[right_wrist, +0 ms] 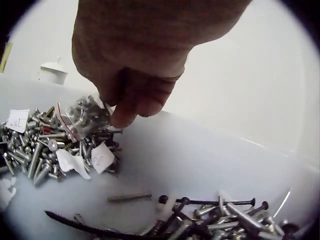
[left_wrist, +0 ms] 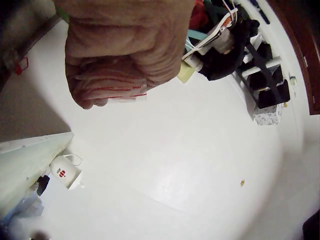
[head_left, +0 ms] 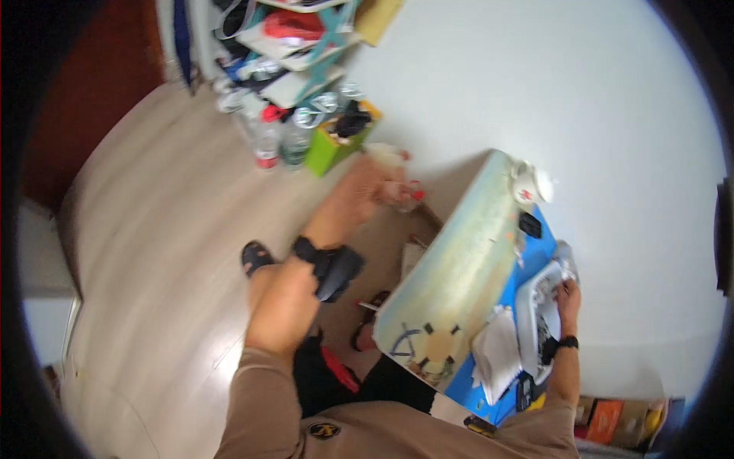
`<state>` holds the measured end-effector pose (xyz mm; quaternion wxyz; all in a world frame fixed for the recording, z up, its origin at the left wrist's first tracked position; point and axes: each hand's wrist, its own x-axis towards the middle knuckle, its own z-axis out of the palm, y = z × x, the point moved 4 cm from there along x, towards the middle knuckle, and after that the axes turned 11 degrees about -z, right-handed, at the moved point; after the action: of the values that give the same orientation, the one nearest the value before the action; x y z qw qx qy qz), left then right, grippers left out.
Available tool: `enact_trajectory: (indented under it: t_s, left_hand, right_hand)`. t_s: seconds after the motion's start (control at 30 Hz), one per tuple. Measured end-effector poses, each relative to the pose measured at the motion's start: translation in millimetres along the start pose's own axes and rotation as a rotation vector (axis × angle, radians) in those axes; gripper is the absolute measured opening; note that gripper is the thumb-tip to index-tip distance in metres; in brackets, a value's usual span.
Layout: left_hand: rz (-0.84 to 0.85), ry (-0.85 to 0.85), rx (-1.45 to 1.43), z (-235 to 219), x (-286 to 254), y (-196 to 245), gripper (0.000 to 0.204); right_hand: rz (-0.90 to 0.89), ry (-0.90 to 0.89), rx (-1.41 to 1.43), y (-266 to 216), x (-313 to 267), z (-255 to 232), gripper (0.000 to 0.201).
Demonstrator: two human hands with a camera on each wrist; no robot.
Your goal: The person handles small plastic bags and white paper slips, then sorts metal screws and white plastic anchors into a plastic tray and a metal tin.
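My left hand (head_left: 367, 187) is stretched out low past the table's far-left side, blurred in the head view. In the left wrist view its curled fingers grip several clear zip bags (left_wrist: 115, 89) with red seal lines. My right hand (head_left: 568, 306) reaches into a whitish plastic bin (right_wrist: 215, 147) on the table. Seen from the right wrist, its fingertips pinch the edge of a small zip bag of screws (right_wrist: 87, 119). That bag lies against a heap of loose screws (right_wrist: 40, 152) with paper labels (right_wrist: 102, 157) among them. More long screws (right_wrist: 245, 217) lie in the nearer part.
The table (head_left: 451, 252) stands against the wall, bearing a white mug (head_left: 527, 183), a small black box (head_left: 530, 224) and white papers (head_left: 497, 356). Beyond my left hand stand a green box (head_left: 327, 149), plastic bottles (head_left: 294, 141) and a cluttered shelf (head_left: 294, 88).
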<state>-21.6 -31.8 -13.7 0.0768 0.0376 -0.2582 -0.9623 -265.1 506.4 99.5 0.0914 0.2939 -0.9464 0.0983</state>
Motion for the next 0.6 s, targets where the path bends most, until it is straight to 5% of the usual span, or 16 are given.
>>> enact_trajectory:
  t_s: [0.2, 0.6]
  left_hand:
    - [-0.100, 0.088, 0.029, 15.5, 2.0, 10.9, 0.031]
    - [-0.098, 0.042, 0.073, 10.3, -0.3, 13.8, 0.040]
  right_hand:
    - [0.050, 0.026, 0.055, -14.2, -3.5, -13.2, 0.015]
    - [-0.177, 0.001, -0.271, -2.4, 2.0, -9.7, 0.008]
